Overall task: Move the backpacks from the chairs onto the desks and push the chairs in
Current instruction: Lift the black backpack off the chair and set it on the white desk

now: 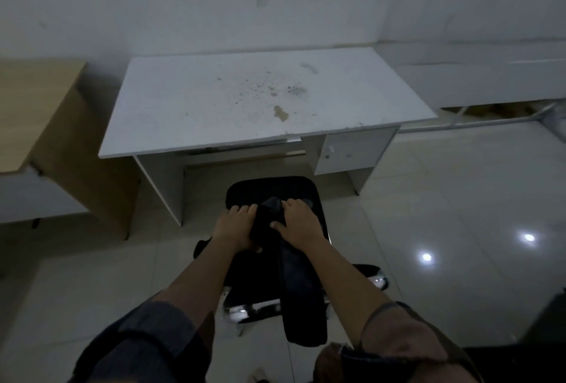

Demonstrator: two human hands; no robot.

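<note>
A black office chair (pixel 269 190) stands in front of a white desk (pixel 199 107), its seat just short of the desk's front edge. My left hand (pixel 235 226) and my right hand (pixel 298 223) both grip the top of the chair's backrest, fingers curled over it. A dark strip of fabric (pixel 303 306) is draped over the backrest between my hands and hangs down towards me. A small grey patch (pixel 274 203) shows between my fingers; I cannot tell what it is. The desk top is stained and bears no backpack.
A light wooden desk (pixel 33 107) stands to the left, close to the white one. Another white desk (pixel 490 82) stands at the right against the wall, with a metal frame (pixel 477 123) beneath. The chair's chrome base (pixel 245 312) rests on glossy floor tiles.
</note>
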